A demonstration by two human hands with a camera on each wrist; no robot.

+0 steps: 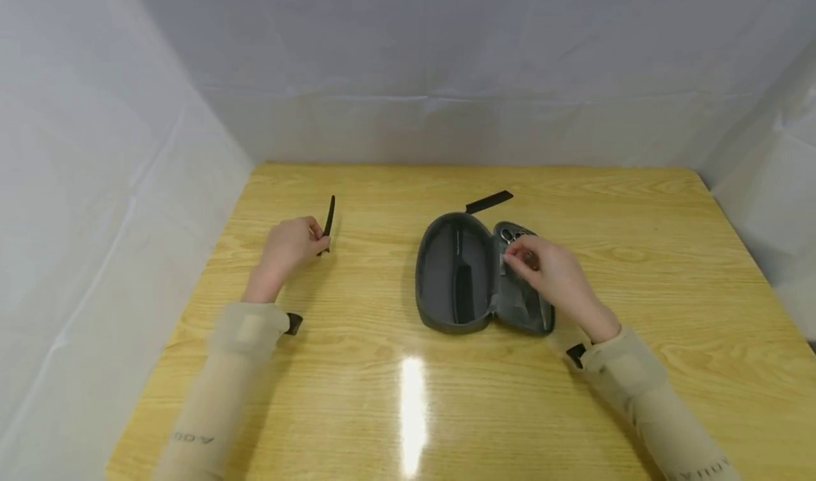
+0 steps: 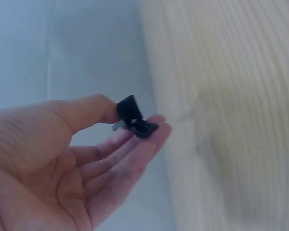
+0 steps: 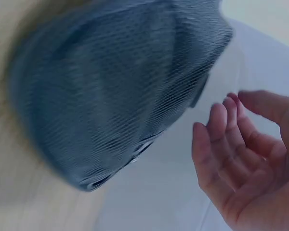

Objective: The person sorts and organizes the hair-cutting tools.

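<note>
Left hand: forearm laid on the wooden table, well left of the case, thumb and fingertips pinching the near end of a slim black tool that stands tilted off the surface. Left wrist view adds the pinch close up, palm up, fingers only lightly bent. Right hand: hovers over the right half of the open grey case at table centre, fingertips at its pockets, where small metal implements show. Right wrist view, blurred, shows loosely curled fingers holding nothing beside the case's mesh fabric. Black strap: lies just behind the case.
</note>
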